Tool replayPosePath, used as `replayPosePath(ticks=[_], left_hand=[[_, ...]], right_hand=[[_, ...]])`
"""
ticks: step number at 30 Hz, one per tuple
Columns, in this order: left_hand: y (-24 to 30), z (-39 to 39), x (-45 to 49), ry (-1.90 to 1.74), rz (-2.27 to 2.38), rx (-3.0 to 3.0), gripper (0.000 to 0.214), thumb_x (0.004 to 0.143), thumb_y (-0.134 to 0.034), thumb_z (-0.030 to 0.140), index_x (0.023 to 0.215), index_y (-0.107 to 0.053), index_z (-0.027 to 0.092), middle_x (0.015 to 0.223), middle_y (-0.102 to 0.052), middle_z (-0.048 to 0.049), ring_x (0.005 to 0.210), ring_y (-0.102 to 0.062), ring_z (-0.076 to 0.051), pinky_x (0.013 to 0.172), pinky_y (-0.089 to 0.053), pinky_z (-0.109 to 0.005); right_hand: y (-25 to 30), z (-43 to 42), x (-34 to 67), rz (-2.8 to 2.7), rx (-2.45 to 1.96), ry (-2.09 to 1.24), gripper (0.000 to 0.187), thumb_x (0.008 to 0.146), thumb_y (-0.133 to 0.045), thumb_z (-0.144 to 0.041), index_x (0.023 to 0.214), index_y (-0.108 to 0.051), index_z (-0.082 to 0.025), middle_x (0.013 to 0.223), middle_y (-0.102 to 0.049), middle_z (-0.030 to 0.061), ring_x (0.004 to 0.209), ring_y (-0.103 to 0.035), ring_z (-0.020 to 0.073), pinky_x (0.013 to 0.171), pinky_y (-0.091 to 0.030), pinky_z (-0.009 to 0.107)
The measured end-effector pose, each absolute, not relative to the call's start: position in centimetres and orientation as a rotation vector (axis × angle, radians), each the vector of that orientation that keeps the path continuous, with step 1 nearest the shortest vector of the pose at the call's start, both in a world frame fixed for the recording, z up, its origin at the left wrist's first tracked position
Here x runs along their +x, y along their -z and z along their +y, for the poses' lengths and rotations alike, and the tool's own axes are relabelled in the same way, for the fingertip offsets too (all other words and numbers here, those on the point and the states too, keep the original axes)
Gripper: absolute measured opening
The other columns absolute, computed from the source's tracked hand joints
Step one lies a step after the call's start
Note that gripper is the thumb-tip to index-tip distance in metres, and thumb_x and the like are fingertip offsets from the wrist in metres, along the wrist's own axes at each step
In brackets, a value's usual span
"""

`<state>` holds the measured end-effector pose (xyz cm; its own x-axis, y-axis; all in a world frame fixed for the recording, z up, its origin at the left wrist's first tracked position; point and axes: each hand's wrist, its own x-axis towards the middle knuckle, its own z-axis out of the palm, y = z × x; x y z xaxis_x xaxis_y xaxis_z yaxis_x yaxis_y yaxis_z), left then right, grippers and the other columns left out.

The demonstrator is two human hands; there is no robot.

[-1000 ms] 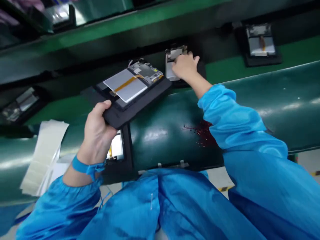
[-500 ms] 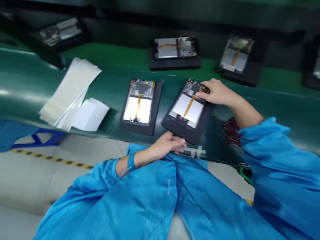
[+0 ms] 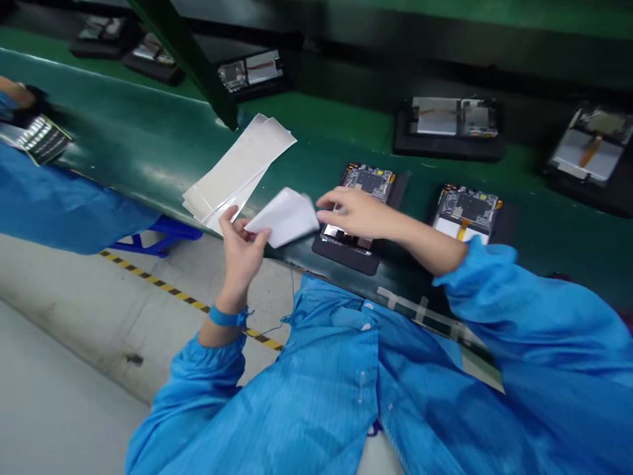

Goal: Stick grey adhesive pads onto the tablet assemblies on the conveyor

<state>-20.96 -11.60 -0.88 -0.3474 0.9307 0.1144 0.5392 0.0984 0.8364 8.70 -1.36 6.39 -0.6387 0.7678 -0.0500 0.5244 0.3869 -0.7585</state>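
Note:
My left hand (image 3: 242,247) pinches a small stack of white paper sheets (image 3: 287,219) by its left end, just above the table's front edge. My right hand (image 3: 353,210) is at the stack's right edge with thumb and fingers slightly apart; whether they touch the paper is unclear. Beneath that hand lies an opened tablet-like device (image 3: 368,181) with a bare circuit board, on a black pad (image 3: 346,258). A second opened device (image 3: 467,206) rests to the right, partly covered by my right forearm and sleeve.
Long off-white strips (image 3: 240,168) lie behind the paper stack. More opened devices on black pads, such as one device (image 3: 455,117), line the back shelf. A green post (image 3: 198,66) rises at the left. Another person's hand (image 3: 20,95) is at the far left.
Both hands have left the right-hand device, which now lies on the table. My left hand has taken the white sheets, and my right hand has moved left beside them. The view has shifted left.

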Motion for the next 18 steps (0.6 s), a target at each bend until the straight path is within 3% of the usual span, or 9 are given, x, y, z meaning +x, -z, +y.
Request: replayPosePath(ticks=[3, 5, 7, 9, 11, 14, 16, 18], left_hand=[[2.4, -13.7, -19.3, -1.343, 1.851, 1.953, 0.049, 0.095, -0.07, 0.043, 0.138, -0.056, 0.025, 0.105, -0.066, -0.0094, 0.1, -0.067, -0.026, 0.094, -0.059, -0.046], [3.2, -15.4, -19.3, -1.364, 1.794, 2.16, 0.022, 0.093, -0.071, 0.038, 0.112, -0.067, 0.027, 0.099, -0.066, -0.0088, 0.095, -0.066, -0.026, 0.092, -0.059, -0.048], [4.0, -16.5, -19.9, -1.393, 1.733, 2.2, 0.01, 0.089, -0.075, 0.033, 0.095, -0.068, 0.028, 0.093, -0.064, -0.0075, 0.092, -0.064, -0.026, 0.09, -0.058, -0.049], [4.2, -17.0, -20.3, -1.46, 1.715, 2.225, 0.014, 0.087, -0.079, 0.032, 0.097, -0.069, 0.03, 0.101, -0.063, -0.0083, 0.102, -0.064, -0.028, 0.098, -0.056, -0.052], [3.6, -16.9, -20.3, -1.604, 1.637, 2.112, 0.045, 0.082, -0.086, 0.042, 0.122, -0.066, 0.035, 0.129, -0.061, -0.0107, 0.13, -0.059, -0.034, 0.115, -0.05, -0.059], [1.1, -16.4, -19.7, -1.688, 1.394, 1.738, 0.099, 0.082, -0.076, 0.077, 0.164, -0.034, 0.042, 0.167, -0.042, -0.0104, 0.161, -0.039, -0.04, 0.126, -0.046, -0.063], [-0.9, -16.2, -19.2, -1.597, 1.211, 1.506, 0.099, 0.087, -0.066, 0.084, 0.17, -0.028, 0.044, 0.169, -0.046, -0.0091, 0.158, -0.047, -0.039, 0.119, -0.055, -0.058], [-2.5, -16.2, -18.9, -1.562, 1.177, 1.4, 0.085, 0.091, -0.075, 0.073, 0.164, -0.046, 0.041, 0.158, -0.06, -0.0102, 0.143, -0.063, -0.036, 0.111, -0.063, -0.051]], right_hand=[[-5.2, -1.2, 3.7, -2.192, -1.186, -1.332, 0.041, 0.1, -0.068, -0.054, 0.118, -0.072, -0.018, 0.127, -0.074, 0.015, 0.119, -0.066, 0.0297, 0.105, -0.053, 0.044], [-4.9, -1.8, 3.2, -2.068, -1.063, -1.559, 0.045, 0.099, -0.069, -0.061, 0.116, -0.069, -0.019, 0.118, -0.075, 0.0105, 0.108, -0.067, 0.0256, 0.096, -0.054, 0.039], [-5.0, -3.1, 3.6, -1.982, -0.913, -1.605, 0.049, 0.092, -0.076, -0.064, 0.114, -0.068, -0.021, 0.116, -0.073, 0.0079, 0.107, -0.066, 0.0241, 0.096, -0.054, 0.038], [-5.4, -4.5, 4.2, -1.932, -0.853, -1.464, 0.045, 0.089, -0.08, -0.062, 0.107, -0.07, -0.022, 0.123, -0.07, 0.0092, 0.117, -0.064, 0.0256, 0.107, -0.052, 0.043], [-5.7, -5.8, 4.4, -1.878, -0.817, -1.334, 0.04, 0.093, -0.078, -0.061, 0.098, -0.07, -0.023, 0.134, -0.065, 0.0122, 0.13, -0.061, 0.0274, 0.117, -0.047, 0.048], [-5.6, -7.0, 4.5, -1.776, -0.73, -1.283, 0.038, 0.099, -0.071, -0.06, 0.094, -0.065, -0.023, 0.149, -0.062, 0.0141, 0.138, -0.059, 0.0282, 0.121, -0.044, 0.049], [-5.2, -7.5, 4.6, -1.752, -0.7, -1.321, 0.037, 0.101, -0.069, -0.059, 0.093, -0.061, -0.023, 0.142, -0.067, 0.0128, 0.131, -0.063, 0.027, 0.116, -0.048, 0.046], [-4.8, -7.9, 4.8, -1.793, -0.74, -1.368, 0.036, 0.102, -0.068, -0.057, 0.092, -0.058, -0.023, 0.115, -0.073, 0.0085, 0.109, -0.068, 0.0237, 0.103, -0.054, 0.042]])
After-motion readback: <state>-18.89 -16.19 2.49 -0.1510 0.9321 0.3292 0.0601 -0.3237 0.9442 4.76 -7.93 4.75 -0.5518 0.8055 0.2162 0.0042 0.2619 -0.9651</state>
